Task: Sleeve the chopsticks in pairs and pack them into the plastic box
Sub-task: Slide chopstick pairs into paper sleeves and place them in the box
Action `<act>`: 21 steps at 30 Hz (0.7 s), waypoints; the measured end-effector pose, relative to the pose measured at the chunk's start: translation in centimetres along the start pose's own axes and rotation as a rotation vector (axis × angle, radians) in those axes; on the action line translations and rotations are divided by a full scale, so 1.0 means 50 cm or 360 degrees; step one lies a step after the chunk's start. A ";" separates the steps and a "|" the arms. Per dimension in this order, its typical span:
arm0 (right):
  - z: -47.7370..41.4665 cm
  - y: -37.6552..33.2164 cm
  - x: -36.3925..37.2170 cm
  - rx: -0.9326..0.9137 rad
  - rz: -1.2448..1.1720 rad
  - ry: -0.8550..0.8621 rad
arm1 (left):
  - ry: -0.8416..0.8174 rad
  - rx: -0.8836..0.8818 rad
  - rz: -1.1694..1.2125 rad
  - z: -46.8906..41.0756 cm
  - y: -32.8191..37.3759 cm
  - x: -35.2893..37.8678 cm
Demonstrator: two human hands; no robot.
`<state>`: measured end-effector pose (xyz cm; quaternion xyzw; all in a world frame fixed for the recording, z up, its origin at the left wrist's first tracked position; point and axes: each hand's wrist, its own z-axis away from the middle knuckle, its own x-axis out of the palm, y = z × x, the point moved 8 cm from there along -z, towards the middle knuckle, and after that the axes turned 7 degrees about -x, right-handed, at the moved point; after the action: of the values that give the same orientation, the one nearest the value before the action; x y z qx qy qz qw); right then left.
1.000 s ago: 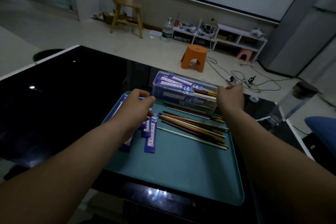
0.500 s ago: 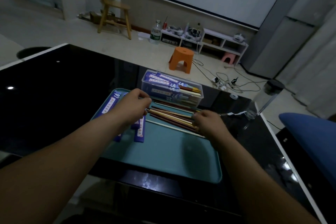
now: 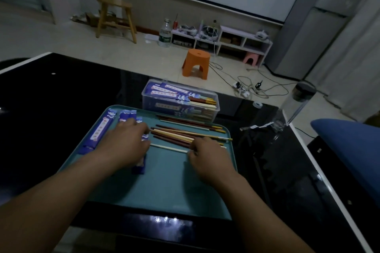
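On the teal tray (image 3: 164, 187) lies a loose pile of brown and pale chopsticks (image 3: 174, 132). Blue paper sleeves (image 3: 100, 129) lie at the tray's left. My left hand (image 3: 125, 144) lies over several sleeves with its fingers curled down onto one; its fingertips are hidden. My right hand (image 3: 207, 156) covers the near right ends of the chopsticks, its fingers curled round them and its thumb by a white chopstick (image 3: 168, 147). Beyond the tray stands the clear plastic box (image 3: 156, 107), which holds several sleeved pairs.
The tray sits on a glossy black table (image 3: 51, 98), whose white right edge runs past a clear bottle with a dark lid (image 3: 296, 104). A roll of tape (image 3: 257, 104) lies behind the tray. A blue cushion (image 3: 347, 146) is at the right.
My right hand came back from the box to the loose chopsticks and closed over their near ends. My left hand stayed on the sleeves. The camera tilted slightly.
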<state>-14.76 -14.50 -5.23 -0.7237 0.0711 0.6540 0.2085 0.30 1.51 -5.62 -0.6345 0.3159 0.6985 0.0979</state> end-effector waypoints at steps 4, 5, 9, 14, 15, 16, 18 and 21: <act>-0.009 0.022 0.004 0.0045 0.0078 0.0013 | -0.0038 -0.0095 -0.0149 -0.009 -0.020 0.017; -0.010 0.026 0.008 0.0056 0.0074 -0.0008 | -0.0063 -0.0119 -0.0215 -0.008 -0.024 0.022; -0.010 0.032 0.016 0.0048 0.0085 -0.0052 | -0.0029 -0.0111 -0.0272 -0.009 -0.023 0.019; -0.004 0.044 0.004 0.0056 0.0134 -0.0025 | -0.0001 -0.0052 -0.0193 0.003 -0.013 0.013; -0.003 0.047 0.002 0.0062 0.0146 -0.0030 | -0.0005 -0.0052 -0.0165 0.005 -0.014 0.014; -0.003 0.051 0.000 0.0073 0.0152 -0.0036 | -0.0017 -0.0056 -0.0133 0.005 -0.011 0.015; -0.003 0.049 0.003 0.0074 0.0144 -0.0062 | -0.0038 -0.0097 -0.0077 0.008 -0.016 0.015; -0.004 0.047 0.009 0.0087 0.0116 -0.0082 | -0.0014 -0.0111 -0.0024 0.012 -0.011 0.012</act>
<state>-15.41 -16.59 -6.15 -0.6975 0.1097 0.6775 0.2060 -0.01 2.10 -6.37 -0.6368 0.2861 0.7112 0.0825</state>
